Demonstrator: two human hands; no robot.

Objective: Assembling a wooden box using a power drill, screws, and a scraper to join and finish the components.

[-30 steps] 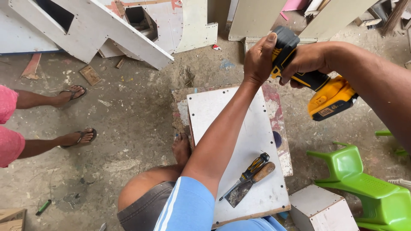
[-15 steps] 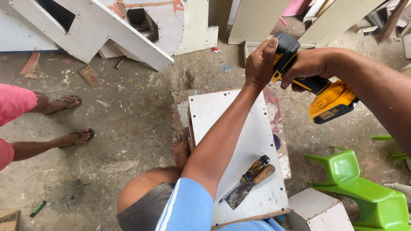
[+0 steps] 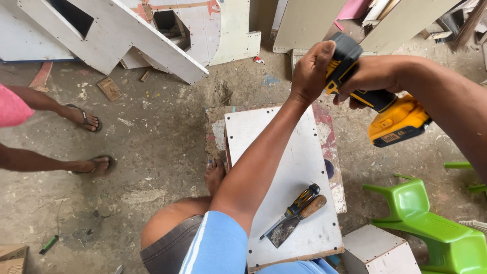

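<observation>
A yellow and black cordless drill (image 3: 378,99) is held up in front of me, above the far edge of a white board (image 3: 284,167). My right hand (image 3: 368,81) grips its handle. My left hand (image 3: 312,68) wraps around the drill's black front end, hiding the chuck. The board lies flat on a paint-stained stand. On its near right part rest a screwdriver with a black and yellow handle (image 3: 299,203) and a wooden-handled scraper (image 3: 294,223), side by side. My bare knee and foot (image 3: 215,175) are at the board's left edge.
Another person's legs in sandals (image 3: 83,116) stand at the left. White cut-out panels (image 3: 152,35) lie on the dusty concrete floor at the back. A green plastic chair (image 3: 431,223) and a small white box (image 3: 378,251) sit at the right.
The drill and both hands stay in nearly the same place. The other person's feet have shifted slightly at the left.
</observation>
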